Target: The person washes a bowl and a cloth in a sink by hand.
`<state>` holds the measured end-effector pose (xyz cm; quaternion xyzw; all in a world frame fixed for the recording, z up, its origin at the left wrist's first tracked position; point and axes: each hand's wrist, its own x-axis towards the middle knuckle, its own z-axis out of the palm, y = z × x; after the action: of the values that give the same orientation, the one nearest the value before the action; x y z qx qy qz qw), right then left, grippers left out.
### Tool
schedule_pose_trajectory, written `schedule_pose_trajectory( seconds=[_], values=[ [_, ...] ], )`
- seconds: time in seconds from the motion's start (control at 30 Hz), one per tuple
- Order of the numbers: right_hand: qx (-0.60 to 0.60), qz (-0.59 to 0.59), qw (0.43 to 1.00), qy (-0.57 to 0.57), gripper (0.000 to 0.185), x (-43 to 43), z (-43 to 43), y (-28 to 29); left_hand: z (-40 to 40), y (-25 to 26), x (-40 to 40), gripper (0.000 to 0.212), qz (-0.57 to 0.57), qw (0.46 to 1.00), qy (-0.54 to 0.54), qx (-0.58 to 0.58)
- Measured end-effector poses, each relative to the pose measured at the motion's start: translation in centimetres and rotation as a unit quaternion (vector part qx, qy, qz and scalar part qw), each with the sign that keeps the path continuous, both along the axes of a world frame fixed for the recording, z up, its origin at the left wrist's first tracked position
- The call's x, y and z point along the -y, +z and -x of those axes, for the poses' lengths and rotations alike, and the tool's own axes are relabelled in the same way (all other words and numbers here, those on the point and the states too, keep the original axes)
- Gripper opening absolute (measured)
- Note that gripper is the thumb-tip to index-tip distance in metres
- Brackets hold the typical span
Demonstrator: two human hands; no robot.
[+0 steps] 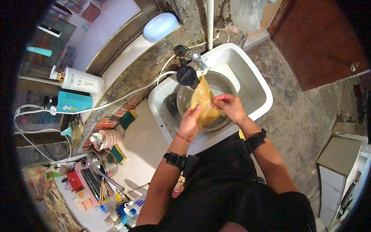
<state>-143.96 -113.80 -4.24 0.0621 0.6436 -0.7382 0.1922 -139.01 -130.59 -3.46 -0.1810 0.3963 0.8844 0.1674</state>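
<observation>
My left hand (189,120) grips the left edge of a yellowish, translucent wet sheet (203,101), thumb on top. My right hand (229,105) pinches the sheet's right edge between thumb and fingers. The sheet hangs just under the faucet (200,65), above a round metal basin (223,76) that stands in a white sink (256,87). A round black-topped device (186,75) with a white cable sits beside the faucet, close to the sheet's upper end. What the sheet is made of, I cannot tell. Part of the basin is hidden by the sheet and my hands.
On the ledge at left stand a white pump bottle (82,80), a teal bottle (74,101) and a pale blue oval case (161,27). Sponges (127,119), a pink perforated basket (108,139) and a metal pot (111,165) lie left of the sink. The white cable (127,94) runs across the ledge.
</observation>
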Motion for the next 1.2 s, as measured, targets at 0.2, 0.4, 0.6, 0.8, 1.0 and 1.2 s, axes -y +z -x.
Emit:
schedule_pose_trajectory(
  seconds=[0.2,0.4,0.6,0.8,1.0,1.2],
  values=[
    [-0.156,-0.209,0.965,0.037,0.022,1.5,-1.0,3.6,0.1,0.6,-0.6,0.03,0.042,0.999,-0.005,0.017],
    [-0.201,-0.264,0.943,0.022,0.02,2.0,-0.9,2.9,-0.3,0.4,-0.6,0.029,0.123,0.992,-0.03,0.003],
    [-0.129,-0.207,0.97,-0.003,0.018,1.4,-0.1,0.8,-0.6,1.1,-0.7,0.03,0.055,0.998,-0.007,0.023],
    [-0.085,-0.099,0.991,0.024,0.018,0.4,-0.6,0.0,-0.5,1.3,0.0,0.032,-0.012,1.0,-0.009,0.02],
    [-0.19,-0.27,0.944,0.006,0.015,1.7,-0.9,2.5,-0.3,0.8,0.0,0.035,0.048,0.997,-0.041,0.032],
    [-0.099,-0.258,0.961,-0.018,0.015,0.3,0.4,-0.2,-0.3,1.8,-0.4,0.034,0.016,0.999,-0.024,0.035]
  ],
)
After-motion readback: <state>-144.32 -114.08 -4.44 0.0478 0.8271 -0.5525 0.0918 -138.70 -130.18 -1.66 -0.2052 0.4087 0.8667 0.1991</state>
